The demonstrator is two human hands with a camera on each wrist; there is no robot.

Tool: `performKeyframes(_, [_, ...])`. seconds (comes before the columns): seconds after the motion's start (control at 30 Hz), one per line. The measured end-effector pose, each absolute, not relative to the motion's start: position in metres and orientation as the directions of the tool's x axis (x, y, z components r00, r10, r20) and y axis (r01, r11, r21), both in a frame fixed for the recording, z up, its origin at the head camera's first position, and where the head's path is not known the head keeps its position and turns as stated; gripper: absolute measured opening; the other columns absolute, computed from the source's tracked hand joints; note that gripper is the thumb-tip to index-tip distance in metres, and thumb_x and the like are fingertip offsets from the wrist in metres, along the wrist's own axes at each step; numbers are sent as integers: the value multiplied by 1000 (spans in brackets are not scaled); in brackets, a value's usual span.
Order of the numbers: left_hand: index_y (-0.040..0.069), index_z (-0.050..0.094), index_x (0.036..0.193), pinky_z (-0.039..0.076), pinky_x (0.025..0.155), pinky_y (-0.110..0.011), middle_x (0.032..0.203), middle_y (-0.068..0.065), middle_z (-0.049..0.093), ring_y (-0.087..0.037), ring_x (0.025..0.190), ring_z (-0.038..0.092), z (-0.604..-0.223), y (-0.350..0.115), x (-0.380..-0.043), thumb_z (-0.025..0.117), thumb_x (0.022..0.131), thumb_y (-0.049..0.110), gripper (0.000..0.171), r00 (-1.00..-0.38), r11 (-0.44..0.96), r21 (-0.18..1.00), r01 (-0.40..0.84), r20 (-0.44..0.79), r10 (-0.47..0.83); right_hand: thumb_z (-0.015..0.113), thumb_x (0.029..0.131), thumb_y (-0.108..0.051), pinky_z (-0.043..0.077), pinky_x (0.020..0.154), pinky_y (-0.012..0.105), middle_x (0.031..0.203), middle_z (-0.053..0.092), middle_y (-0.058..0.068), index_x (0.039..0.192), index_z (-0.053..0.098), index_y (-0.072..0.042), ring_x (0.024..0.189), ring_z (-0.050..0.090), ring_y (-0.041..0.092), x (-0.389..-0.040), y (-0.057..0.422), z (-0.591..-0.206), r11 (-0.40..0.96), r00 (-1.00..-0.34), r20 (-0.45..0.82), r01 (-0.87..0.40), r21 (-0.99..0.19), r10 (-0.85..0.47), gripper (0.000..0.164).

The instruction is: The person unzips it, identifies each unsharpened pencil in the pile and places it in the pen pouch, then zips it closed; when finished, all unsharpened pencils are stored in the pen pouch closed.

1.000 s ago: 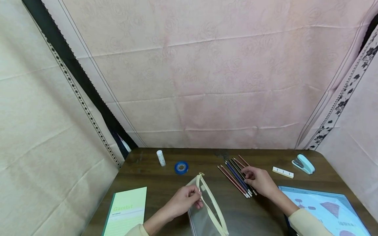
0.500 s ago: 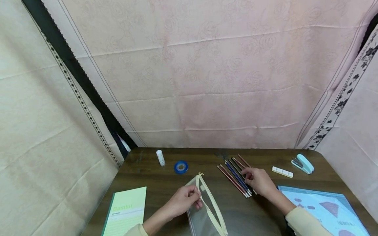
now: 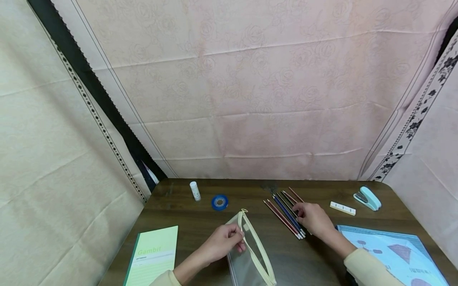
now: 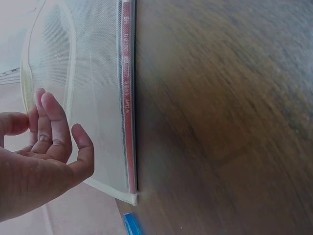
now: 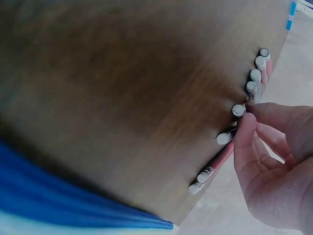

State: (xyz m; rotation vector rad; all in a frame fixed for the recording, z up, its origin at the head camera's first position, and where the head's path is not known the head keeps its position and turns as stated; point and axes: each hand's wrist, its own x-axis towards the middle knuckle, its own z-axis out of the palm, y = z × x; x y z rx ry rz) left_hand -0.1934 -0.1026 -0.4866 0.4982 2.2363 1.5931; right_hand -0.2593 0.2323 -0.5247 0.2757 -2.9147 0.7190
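My left hand (image 3: 223, 243) pinches the cream zip edge of a see-through mesh pouch (image 3: 245, 268), holding it up with its mouth parted. Inside along the pouch's bottom lies a red pencil (image 4: 128, 98), seen in the left wrist view. To the right, several pencils (image 3: 288, 215) lie side by side on the table, tips away from me. My right hand (image 3: 315, 219) is over the right part of this row. In the right wrist view its thumb and forefinger pinch one pencil (image 5: 238, 110) near the white eraser end; its far part is hidden.
A green notebook (image 3: 154, 254) lies at left and a blue folder (image 3: 400, 254) at right. Toward the back are a glue stick (image 3: 195, 191), a blue tape roll (image 3: 214, 202), a white block (image 3: 342, 208) and a mint stapler (image 3: 369, 198). Cloth hangs behind the table.
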Motion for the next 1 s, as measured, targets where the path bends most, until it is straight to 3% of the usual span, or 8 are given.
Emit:
performKeyframes(0.37, [5,63,87,54,72,-29,79,-13,73,-24,73,70,-486,-99,-194,53,99,24,24,-877,301,951,73,-82,473,74,77,-9,45,56,30,73,65,-5,101,70,-14,63,54,8,-260,235,-522,886,-968,201,-221,-407,-149,25])
performKeyframes(1.0, [7,63,89,54,75,-27,78,-7,72,-17,71,69,-486,-103,-191,52,99,24,22,-872,315,947,64,-101,479,69,78,-10,39,49,27,67,60,-7,105,68,-15,51,49,9,-261,235,-527,862,-983,147,-171,-478,-113,28])
